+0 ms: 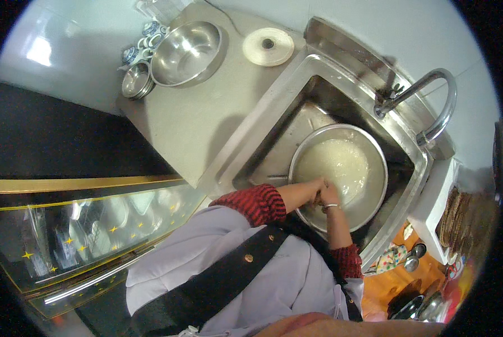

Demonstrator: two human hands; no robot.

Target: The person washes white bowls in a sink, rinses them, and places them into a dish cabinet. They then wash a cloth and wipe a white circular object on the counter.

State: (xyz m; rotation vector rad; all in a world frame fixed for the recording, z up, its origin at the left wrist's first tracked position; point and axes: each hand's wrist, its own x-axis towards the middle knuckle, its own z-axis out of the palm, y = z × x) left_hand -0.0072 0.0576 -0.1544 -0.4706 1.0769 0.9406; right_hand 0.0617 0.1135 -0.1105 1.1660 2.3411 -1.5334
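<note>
A large round metal basin sits in the stainless steel sink, holding cloudy whitish liquid with pale matter in it. Over the basin's near left part, my left hand and my right hand are close together and seem to touch. A light bracelet circles the right wrist. The fingers point down and are mostly hidden, so whether anything lies between them does not show. Both forearms come out of red and black knitted cuffs.
A curved chrome faucet rises at the sink's back right. On the counter stand a wide steel bowl, stacked small metal bowls, blue-and-white teaware and a round cream-coloured object. Right of the sink is a white box; ladles lie lower right.
</note>
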